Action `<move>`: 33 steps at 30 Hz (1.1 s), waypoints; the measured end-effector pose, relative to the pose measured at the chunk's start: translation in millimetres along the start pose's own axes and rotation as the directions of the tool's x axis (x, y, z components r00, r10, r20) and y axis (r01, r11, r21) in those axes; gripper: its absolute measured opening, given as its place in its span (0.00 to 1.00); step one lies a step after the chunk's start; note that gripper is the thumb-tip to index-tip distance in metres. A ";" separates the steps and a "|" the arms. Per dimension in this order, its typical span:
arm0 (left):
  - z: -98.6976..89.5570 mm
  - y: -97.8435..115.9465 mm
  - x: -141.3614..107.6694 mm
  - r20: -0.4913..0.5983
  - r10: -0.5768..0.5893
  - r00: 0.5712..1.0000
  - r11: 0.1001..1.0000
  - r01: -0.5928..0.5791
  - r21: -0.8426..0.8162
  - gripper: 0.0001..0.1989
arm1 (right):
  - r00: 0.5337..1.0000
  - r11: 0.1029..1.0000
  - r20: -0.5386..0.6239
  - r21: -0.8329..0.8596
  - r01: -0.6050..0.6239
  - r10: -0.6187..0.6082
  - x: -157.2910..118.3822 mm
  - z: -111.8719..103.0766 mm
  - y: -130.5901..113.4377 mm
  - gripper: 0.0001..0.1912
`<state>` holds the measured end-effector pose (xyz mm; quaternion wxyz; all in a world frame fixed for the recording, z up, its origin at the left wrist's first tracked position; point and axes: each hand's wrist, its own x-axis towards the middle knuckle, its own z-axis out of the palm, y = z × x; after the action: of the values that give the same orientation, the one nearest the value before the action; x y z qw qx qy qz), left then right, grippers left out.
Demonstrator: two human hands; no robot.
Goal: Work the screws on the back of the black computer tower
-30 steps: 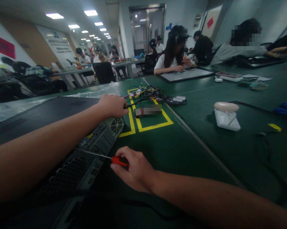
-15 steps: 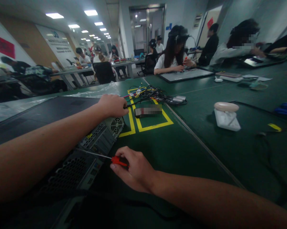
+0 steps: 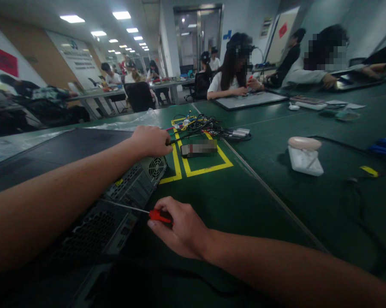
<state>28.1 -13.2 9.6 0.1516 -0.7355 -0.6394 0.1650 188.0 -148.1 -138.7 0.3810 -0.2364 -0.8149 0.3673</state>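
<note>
My right hand [image 3: 180, 231] pinches the red handle of a screwdriver [image 3: 156, 215] between thumb and fingers. Its long thin shaft points left, to the slotted back panel of a computer case [image 3: 133, 186]; the tip is hard to make out in the dim light. At the far corner of the case, above its round fan grille [image 3: 156, 168], my left hand [image 3: 152, 141] is closed with curled fingers. A thin black cable [image 3: 186, 137] runs from those fingers toward the cable heap, though the grip itself is partly hidden.
Tangled cables [image 3: 209, 124] lie beyond yellow tape squares [image 3: 209, 172] around a dark oblong object [image 3: 197, 148]. A white case with a beige top [image 3: 305, 158] is at right. Clear plastic sheeting [image 3: 138, 119] lies behind the computer. Co-workers sit across the green table [image 3: 260, 141].
My hands and the screwdriver stay almost where they were. Across the table, the co-worker at far right has moved an arm, and a person behind leans differently.
</note>
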 end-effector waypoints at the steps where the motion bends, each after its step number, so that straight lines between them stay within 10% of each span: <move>1: 0.1 0.1 0.0 -0.005 0.000 1.000 1.000 0.000 -0.004 0.29 | 1.000 1.000 0.001 0.001 -0.005 0.005 -0.2 -0.1 -0.4 0.12; 33: 5.0 -3.9 2.9 0.006 0.008 1.000 1.000 -0.008 -0.030 0.32 | 0.998 0.997 -0.043 0.072 0.041 -0.038 -0.2 4.2 2.5 0.10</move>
<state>22.9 -9.7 6.6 0.1381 -0.7398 -0.6392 0.1582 185.1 -148.5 -142.5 0.4134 -0.2139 -0.7974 0.3841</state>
